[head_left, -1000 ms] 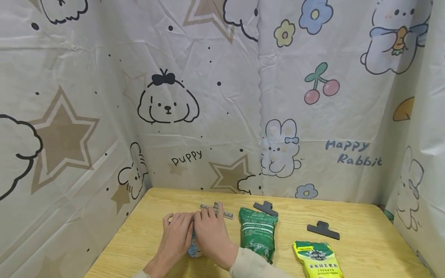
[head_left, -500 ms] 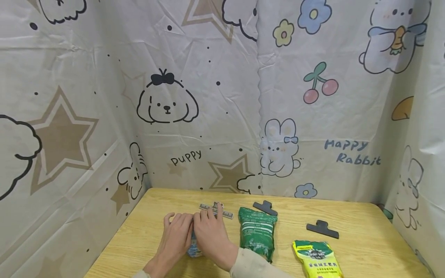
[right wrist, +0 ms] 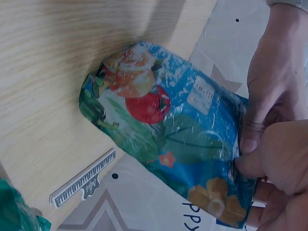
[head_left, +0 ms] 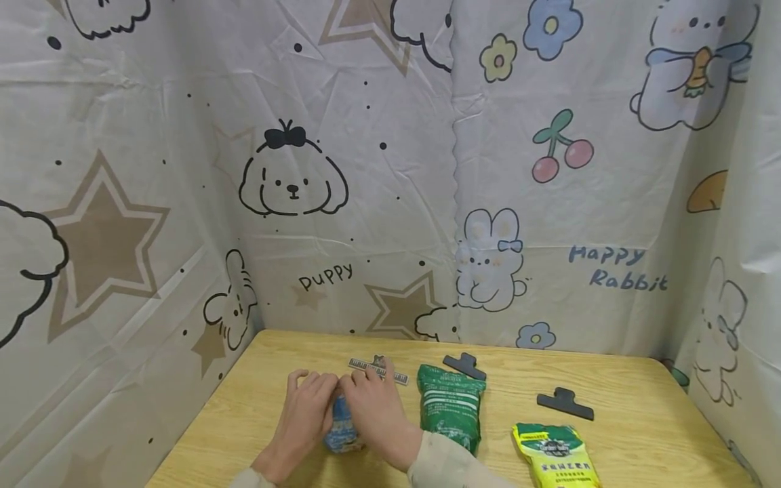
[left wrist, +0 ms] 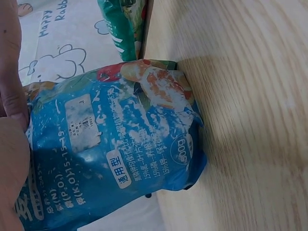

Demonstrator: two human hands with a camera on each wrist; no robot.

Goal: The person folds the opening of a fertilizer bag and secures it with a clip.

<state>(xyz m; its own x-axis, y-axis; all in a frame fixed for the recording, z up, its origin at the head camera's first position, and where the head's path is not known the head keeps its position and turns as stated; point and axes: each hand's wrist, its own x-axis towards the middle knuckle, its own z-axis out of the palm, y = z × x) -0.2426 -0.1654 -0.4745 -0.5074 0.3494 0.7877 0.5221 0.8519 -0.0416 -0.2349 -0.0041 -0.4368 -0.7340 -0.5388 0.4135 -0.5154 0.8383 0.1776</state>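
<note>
A blue plastic fertilizer bag stands upright on the table between my two hands. Printed vegetables and a white label show on the bag in the right wrist view; its lower end rests on the wood. My left hand pinches the bag's top edge from the left. Close beside it, my right hand pinches the same edge, thumb toward me on the near face. In the left wrist view the blue bag bears small print and "500g". The fingers behind the top edge are partly hidden.
A piano-key patterned clip lies just beyond my right hand. To the right stand a green bag and a yellow-and-green bag. Behind each lies a black clip, one at the back, another farther right. Curtains surround the table.
More of the blue bag's face shows between my hands, whose wrists have spread slightly apart. Both keep hold of its top edge. The other bags and clips have stayed put.
</note>
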